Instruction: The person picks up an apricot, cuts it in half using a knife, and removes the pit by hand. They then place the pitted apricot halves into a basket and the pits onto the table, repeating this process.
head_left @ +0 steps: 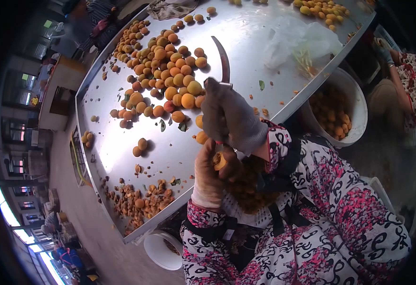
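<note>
My right hand (234, 116), in a grey glove, is closed around the handle of a curved knife (223, 57). The blade points up and away over the metal table (246, 42). Just below, my left hand (207, 178), in a stained pale glove, grips a cut apricot (220, 162) with its orange flesh showing. Both hands are close together above the table's near edge. Whole apricots (170, 71) lie heaped in front of them. Under my hands sits a white basket (239, 207) of apricot pieces, partly hidden by my right arm.
Apricot scraps (141, 202) cover the table's near left corner. A clear plastic bag (293, 42) lies to the right. One white bucket (360, 114) holds apricots; another bucket (156, 251) stands lower left. A co-worker's gloved hand (383, 50) is at far right.
</note>
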Action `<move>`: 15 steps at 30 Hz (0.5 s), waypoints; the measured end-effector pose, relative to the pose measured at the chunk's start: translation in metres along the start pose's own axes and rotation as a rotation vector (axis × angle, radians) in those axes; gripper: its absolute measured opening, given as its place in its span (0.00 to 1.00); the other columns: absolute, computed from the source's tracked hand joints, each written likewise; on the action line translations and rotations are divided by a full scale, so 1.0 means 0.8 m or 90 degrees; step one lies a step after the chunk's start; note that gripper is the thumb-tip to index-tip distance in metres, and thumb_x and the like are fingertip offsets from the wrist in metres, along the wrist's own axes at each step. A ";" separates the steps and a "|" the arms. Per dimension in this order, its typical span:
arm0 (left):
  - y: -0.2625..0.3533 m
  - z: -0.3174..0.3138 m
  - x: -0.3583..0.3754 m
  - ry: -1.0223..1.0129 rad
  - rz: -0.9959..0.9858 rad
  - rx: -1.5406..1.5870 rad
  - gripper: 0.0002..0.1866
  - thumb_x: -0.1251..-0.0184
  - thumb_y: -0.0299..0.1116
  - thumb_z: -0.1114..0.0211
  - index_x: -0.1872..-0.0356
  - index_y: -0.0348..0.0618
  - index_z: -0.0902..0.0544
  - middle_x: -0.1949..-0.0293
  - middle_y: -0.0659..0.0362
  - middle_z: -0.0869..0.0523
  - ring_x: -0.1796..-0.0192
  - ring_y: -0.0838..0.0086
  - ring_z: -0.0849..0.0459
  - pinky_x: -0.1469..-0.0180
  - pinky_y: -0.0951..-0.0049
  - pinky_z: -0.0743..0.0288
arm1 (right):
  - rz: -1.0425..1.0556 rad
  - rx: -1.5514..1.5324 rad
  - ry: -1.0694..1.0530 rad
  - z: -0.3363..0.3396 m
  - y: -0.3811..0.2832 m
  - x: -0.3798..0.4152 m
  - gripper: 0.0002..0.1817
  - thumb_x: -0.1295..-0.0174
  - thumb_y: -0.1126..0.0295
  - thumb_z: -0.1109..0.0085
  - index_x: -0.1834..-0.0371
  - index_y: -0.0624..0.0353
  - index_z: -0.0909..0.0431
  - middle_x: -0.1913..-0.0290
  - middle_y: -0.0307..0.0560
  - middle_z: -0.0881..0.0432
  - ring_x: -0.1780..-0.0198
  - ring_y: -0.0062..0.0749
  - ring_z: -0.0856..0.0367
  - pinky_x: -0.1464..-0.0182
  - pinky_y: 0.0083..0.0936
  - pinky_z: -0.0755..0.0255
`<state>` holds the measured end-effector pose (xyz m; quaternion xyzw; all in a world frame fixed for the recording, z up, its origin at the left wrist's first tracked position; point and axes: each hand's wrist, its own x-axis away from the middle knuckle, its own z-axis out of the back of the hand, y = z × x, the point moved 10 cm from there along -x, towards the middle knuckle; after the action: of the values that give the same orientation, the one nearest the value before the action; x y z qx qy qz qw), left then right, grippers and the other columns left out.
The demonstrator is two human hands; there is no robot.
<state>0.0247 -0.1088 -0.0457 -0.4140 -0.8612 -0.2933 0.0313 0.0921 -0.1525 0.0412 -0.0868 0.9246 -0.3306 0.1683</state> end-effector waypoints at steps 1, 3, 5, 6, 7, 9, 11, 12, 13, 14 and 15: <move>-0.003 0.003 -0.003 0.019 0.008 0.034 0.20 0.32 0.49 0.57 0.71 0.44 0.27 0.81 0.63 0.25 0.90 0.80 0.37 0.86 0.77 0.43 | 0.026 0.228 0.065 -0.004 -0.011 0.005 0.13 0.34 0.60 0.52 0.61 0.61 0.28 0.84 0.37 0.31 0.83 0.22 0.29 0.82 0.19 0.31; 0.003 -0.001 -0.001 -0.067 -0.047 -0.016 0.17 0.30 0.46 0.58 0.65 0.44 0.27 0.77 0.64 0.24 0.84 0.81 0.31 0.82 0.77 0.38 | 0.260 0.418 0.094 -0.048 -0.027 0.013 0.11 0.41 0.63 0.41 0.77 0.56 0.28 0.83 0.37 0.26 0.79 0.25 0.23 0.78 0.21 0.29; 0.021 0.007 -0.001 -0.014 -0.137 -0.173 0.16 0.31 0.45 0.57 0.63 0.44 0.27 0.74 0.63 0.23 0.80 0.80 0.30 0.78 0.76 0.35 | 0.325 0.708 -0.113 -0.096 -0.006 0.030 0.08 0.50 0.66 0.36 0.77 0.52 0.28 0.81 0.38 0.25 0.79 0.32 0.22 0.77 0.26 0.30; 0.031 0.009 0.000 0.016 -0.183 -0.254 0.15 0.31 0.45 0.56 0.62 0.44 0.27 0.73 0.63 0.23 0.78 0.79 0.29 0.75 0.75 0.33 | 0.327 0.780 -0.181 -0.112 0.012 0.035 0.10 0.56 0.65 0.35 0.78 0.53 0.28 0.80 0.40 0.26 0.78 0.35 0.23 0.76 0.27 0.31; 0.042 0.010 0.001 0.046 -0.230 -0.336 0.15 0.31 0.44 0.55 0.61 0.44 0.27 0.71 0.63 0.23 0.76 0.79 0.28 0.73 0.75 0.32 | 0.331 0.851 -0.253 -0.125 0.030 0.037 0.12 0.62 0.65 0.34 0.79 0.54 0.28 0.79 0.41 0.27 0.77 0.38 0.24 0.75 0.29 0.32; 0.064 0.008 0.006 0.112 -0.324 -0.500 0.14 0.32 0.44 0.53 0.59 0.45 0.27 0.68 0.62 0.23 0.72 0.78 0.26 0.69 0.74 0.29 | 0.406 0.748 -0.153 -0.118 -0.007 0.036 0.12 0.61 0.66 0.34 0.80 0.54 0.29 0.80 0.41 0.27 0.79 0.37 0.25 0.77 0.29 0.35; 0.085 0.004 0.013 0.184 -0.416 -0.659 0.14 0.32 0.43 0.51 0.57 0.45 0.27 0.66 0.62 0.22 0.68 0.78 0.24 0.64 0.73 0.27 | 0.286 0.699 -0.048 -0.091 -0.034 0.019 0.13 0.56 0.65 0.32 0.79 0.56 0.29 0.79 0.42 0.25 0.79 0.36 0.26 0.76 0.27 0.35; 0.093 0.001 0.017 0.219 -0.460 -0.738 0.14 0.33 0.43 0.50 0.56 0.45 0.27 0.64 0.62 0.22 0.66 0.77 0.23 0.62 0.73 0.25 | 0.220 0.654 0.012 -0.072 -0.038 0.013 0.14 0.55 0.65 0.32 0.79 0.57 0.29 0.79 0.43 0.25 0.79 0.36 0.27 0.76 0.26 0.34; 0.101 0.014 0.021 0.222 -0.465 -0.739 0.14 0.33 0.43 0.50 0.56 0.45 0.27 0.64 0.62 0.22 0.66 0.77 0.23 0.62 0.73 0.25 | 0.154 0.609 0.072 -0.053 -0.039 0.008 0.15 0.54 0.65 0.31 0.78 0.58 0.30 0.78 0.44 0.25 0.79 0.37 0.27 0.75 0.25 0.34; 0.082 0.070 0.005 0.168 -0.264 -0.308 0.16 0.34 0.46 0.49 0.55 0.45 0.27 0.63 0.61 0.22 0.66 0.75 0.23 0.64 0.75 0.26 | 0.164 0.685 0.103 -0.039 -0.035 0.002 0.16 0.50 0.59 0.35 0.77 0.59 0.29 0.78 0.46 0.24 0.76 0.41 0.24 0.72 0.28 0.31; 0.046 0.068 -0.005 0.100 -0.052 0.116 0.19 0.35 0.48 0.48 0.54 0.45 0.26 0.62 0.61 0.23 0.66 0.72 0.23 0.66 0.77 0.27 | 0.167 0.685 0.099 -0.035 -0.030 0.004 0.16 0.50 0.59 0.35 0.77 0.59 0.29 0.78 0.46 0.24 0.76 0.41 0.24 0.72 0.28 0.31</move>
<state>0.0641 -0.0648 -0.0742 -0.3495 -0.8954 -0.2466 0.1238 0.0804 -0.1556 0.0764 0.1519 0.6385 -0.7374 0.1599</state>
